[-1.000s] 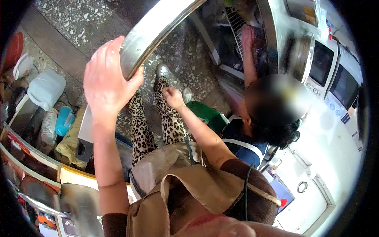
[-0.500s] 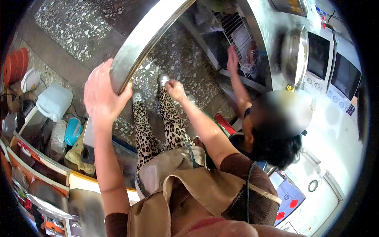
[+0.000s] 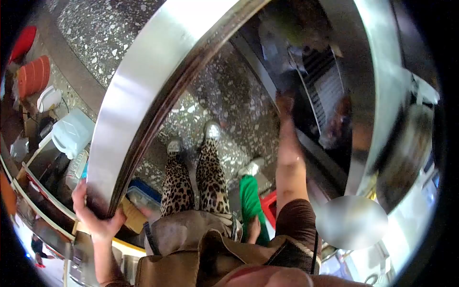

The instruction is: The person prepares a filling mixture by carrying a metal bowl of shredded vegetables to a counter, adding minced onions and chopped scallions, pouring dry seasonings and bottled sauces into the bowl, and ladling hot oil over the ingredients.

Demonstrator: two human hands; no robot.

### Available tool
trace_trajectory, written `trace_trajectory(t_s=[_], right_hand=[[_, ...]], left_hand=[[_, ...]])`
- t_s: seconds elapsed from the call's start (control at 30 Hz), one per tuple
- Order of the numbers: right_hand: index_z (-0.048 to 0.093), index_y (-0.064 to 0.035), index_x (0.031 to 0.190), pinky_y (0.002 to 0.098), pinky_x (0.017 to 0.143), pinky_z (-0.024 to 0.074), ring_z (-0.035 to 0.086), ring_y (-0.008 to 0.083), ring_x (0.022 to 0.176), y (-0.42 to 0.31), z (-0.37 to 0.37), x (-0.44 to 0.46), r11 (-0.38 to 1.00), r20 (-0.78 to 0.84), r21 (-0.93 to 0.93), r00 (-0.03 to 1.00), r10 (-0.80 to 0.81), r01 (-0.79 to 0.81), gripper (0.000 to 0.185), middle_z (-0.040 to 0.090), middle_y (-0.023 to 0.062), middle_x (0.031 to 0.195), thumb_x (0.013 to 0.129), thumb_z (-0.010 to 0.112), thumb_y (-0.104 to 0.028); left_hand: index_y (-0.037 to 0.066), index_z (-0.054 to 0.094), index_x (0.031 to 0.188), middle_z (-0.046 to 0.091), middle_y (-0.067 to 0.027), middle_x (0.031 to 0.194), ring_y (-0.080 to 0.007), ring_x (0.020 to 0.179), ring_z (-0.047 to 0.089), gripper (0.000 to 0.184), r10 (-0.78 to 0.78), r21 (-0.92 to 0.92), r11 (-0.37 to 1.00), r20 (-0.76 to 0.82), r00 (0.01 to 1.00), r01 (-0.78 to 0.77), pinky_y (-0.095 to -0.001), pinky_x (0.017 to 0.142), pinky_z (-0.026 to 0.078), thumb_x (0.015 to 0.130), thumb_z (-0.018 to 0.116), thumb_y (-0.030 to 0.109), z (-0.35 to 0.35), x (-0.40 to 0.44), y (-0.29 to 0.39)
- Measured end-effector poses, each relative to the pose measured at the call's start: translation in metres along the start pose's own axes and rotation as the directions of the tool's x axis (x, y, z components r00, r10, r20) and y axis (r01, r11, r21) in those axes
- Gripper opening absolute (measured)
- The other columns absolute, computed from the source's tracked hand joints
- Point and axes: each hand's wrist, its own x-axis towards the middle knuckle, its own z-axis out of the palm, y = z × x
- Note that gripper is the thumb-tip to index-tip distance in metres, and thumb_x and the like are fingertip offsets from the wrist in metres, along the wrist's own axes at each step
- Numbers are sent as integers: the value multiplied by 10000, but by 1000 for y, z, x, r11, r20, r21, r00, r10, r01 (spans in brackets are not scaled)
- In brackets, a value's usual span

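My left hand (image 3: 99, 220) is wrapped round the lower end of a stainless steel refrigerator door (image 3: 119, 115), which stands swung open. My right hand (image 3: 285, 103) reaches into the dark refrigerator opening, close to a wire shelf (image 3: 318, 95). Shadow and blur hide its fingers, so I cannot tell whether it touches anything. A clear plastic bag with something reddish-brown inside (image 3: 337, 122) lies by the shelf. Greenish contents (image 3: 291, 28) at the top of the opening are too dim to name.
A co-worker stands at my right; their hand (image 3: 254, 229) hangs by green trousers (image 3: 251, 201). A red object (image 3: 269, 208) is beside them. On the left are a white jug (image 3: 72, 131), terracotta-coloured pots (image 3: 34, 76) and a drawer-like box (image 3: 45, 167). Speckled floor (image 3: 224, 91) lies below.
My right hand has moved from in front of my legs into the refrigerator opening. The co-worker's hand has withdrawn from the shelf. The door appears larger and nearer, my left hand still on it.
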Motion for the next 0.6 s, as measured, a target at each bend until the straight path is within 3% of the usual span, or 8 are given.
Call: trace_trajectory(t_s=[0.03, 0.1, 0.13, 0.2, 0.33, 0.5, 0.57, 0.6], right_hand=[[436, -106, 1246, 434, 802, 443, 528, 301, 1018, 20, -15, 2, 984, 16, -178, 1000, -5, 8, 472, 430, 166, 1264, 867, 402, -386], [632, -126, 952, 402, 650, 472, 574, 304, 856, 43, 25, 40, 920, -642, -269, 765, 49, -285, 319, 588, 171, 959, 798, 515, -380], [632, -126, 949, 402, 648, 472, 576, 304, 848, 53, 26, 60, 944, -669, -175, 737, 96, -282, 318, 591, 169, 948, 798, 515, -380], [633, -124, 944, 402, 645, 473, 581, 304, 834, 72, 15, 85, 965, -438, 127, 860, 262, -229, 317, 595, 165, 926, 798, 514, -379], [633, -121, 932, 402, 638, 474, 589, 303, 805, 77, 48, 117, 870, -170, 359, 893, 417, -338, 315, 604, 158, 882, 798, 513, -379], [634, -117, 918, 403, 629, 475, 600, 302, 769, 36, 134, 128, 755, -108, 495, 832, 544, -430, 313, 615, 148, 827, 798, 511, -378], [631, -97, 856, 423, 612, 469, 600, 305, 691, -3, 105, 66, 660, -194, 619, 731, 654, -426, 294, 618, 137, 782, 788, 512, -358], [629, -93, 888, 410, 648, 477, 580, 303, 799, -28, -9, -25, 851, -204, 469, 908, 365, -237, 197, 605, 143, 879, 783, 575, -251]], left_hand=[[-47, 352, 1186, 450, -192, 1102, -322, 1023, 441, 787, 2, 25, 1000, -36, 999, -1, -420, 920, 324, 502, 682, 161, -10, -24, -4], [-53, 316, 1203, 428, -196, 1121, -323, 1031, 429, 801, -19, 21, 1000, -93, 995, 21, -434, 919, 317, 530, 678, 188, -26, -63, -14], [-55, 296, 1212, 420, -195, 1123, -321, 1035, 424, 817, -15, 75, 997, -71, 997, 20, -441, 918, 315, 552, 684, 230, -25, -61, -15], [-47, 295, 1212, 395, -197, 1146, -319, 1043, 414, 828, 34, 87, 996, -73, 997, -28, -448, 915, 314, 562, 693, 277, -7, -43, -10], [-49, 276, 1229, 360, -200, 1189, -314, 1081, 385, 836, 37, 44, 998, -5, 999, -36, -426, 932, 296, 602, 681, 327, 25, -19, 3], [-31, 361, 1157, 442, -165, 1068, -292, 991, 439, 759, -81, 90, 992, -19, 997, 83, -405, 877, 348, 507, 682, 192, 51, -4, 18], [-28, 381, 1149, 473, -175, 1065, -279, 998, 460, 728, -190, 16, 982, 23, 982, 190, -380, 895, 344, 499, 668, 130, 52, -2, 16], [-27, 391, 1151, 487, -175, 1059, -282, 989, 477, 705, -139, 79, 987, -18, 990, 140, -371, 893, 356, 515, 669, 98, 58, -6, 16]])
